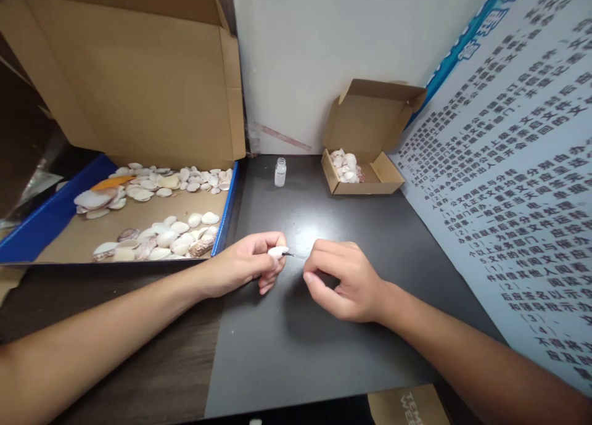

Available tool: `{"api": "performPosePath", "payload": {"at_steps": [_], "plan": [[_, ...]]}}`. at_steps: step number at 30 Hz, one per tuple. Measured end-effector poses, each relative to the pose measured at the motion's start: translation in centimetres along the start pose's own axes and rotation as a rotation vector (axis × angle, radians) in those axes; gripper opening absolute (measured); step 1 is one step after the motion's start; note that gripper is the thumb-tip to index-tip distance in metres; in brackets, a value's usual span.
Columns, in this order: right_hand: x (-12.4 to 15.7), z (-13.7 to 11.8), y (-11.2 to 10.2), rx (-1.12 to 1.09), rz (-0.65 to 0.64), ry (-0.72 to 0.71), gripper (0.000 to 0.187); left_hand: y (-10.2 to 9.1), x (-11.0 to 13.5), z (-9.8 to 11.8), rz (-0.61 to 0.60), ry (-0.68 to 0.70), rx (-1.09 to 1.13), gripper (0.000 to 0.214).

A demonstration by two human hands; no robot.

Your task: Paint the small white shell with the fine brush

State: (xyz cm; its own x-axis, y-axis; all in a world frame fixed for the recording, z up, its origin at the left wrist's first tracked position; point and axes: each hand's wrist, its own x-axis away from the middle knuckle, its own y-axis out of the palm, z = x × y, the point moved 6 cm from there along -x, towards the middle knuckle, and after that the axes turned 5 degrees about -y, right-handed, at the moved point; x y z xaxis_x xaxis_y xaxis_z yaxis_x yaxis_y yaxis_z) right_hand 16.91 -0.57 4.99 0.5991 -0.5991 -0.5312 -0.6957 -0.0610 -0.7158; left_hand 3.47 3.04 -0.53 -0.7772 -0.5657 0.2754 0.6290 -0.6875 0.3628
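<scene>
My left hand (250,264) pinches a small white seashell (277,251) just above the dark mat (287,338). My right hand (342,280) is curled closed around a thin brush or stick (296,256), and its dark tip touches the shell. The two hands sit close together at the mat's centre. A small glass bottle (280,172) with white contents stands upright farther back. Behind it to the right, a small open cardboard box (365,178) holds several shells.
A large blue-edged cardboard tray (226,215) at the left holds several loose shells, its lid raised behind. A white wall stands at the back. A printed board (509,184) leans along the right. Another cardboard box (407,406) shows at the bottom edge.
</scene>
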Motion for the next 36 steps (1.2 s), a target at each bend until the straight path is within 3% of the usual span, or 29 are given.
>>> {"api": "performPosePath", "payload": {"at_steps": [4,9,14,18,31,36], "plan": [[0.04,0.26,0.26,0.007,-0.039,0.025,0.015,-0.02,0.06,0.09,0.009,0.004,-0.039,0.024],[-0.08,0.40,-0.11,0.002,0.025,0.036,0.015,-0.03,-0.06,0.07,0.007,0.014,-0.039,0.025],[-0.02,0.27,0.41,0.019,-0.065,0.046,0.011,-0.08,-0.06,-0.05,0.010,0.011,-0.033,0.021],[0.01,0.29,0.08,0.021,-0.004,0.055,0.012,-0.08,-0.01,0.02,0.013,0.010,-0.032,0.023],[0.02,0.19,0.48,0.053,-0.061,0.054,0.014,-0.01,0.00,0.02,-0.001,0.001,-0.002,0.019],[-0.06,0.38,0.31,0.052,-0.017,0.068,0.019,-0.07,-0.12,-0.25,0.000,-0.016,0.028,0.019]]}}
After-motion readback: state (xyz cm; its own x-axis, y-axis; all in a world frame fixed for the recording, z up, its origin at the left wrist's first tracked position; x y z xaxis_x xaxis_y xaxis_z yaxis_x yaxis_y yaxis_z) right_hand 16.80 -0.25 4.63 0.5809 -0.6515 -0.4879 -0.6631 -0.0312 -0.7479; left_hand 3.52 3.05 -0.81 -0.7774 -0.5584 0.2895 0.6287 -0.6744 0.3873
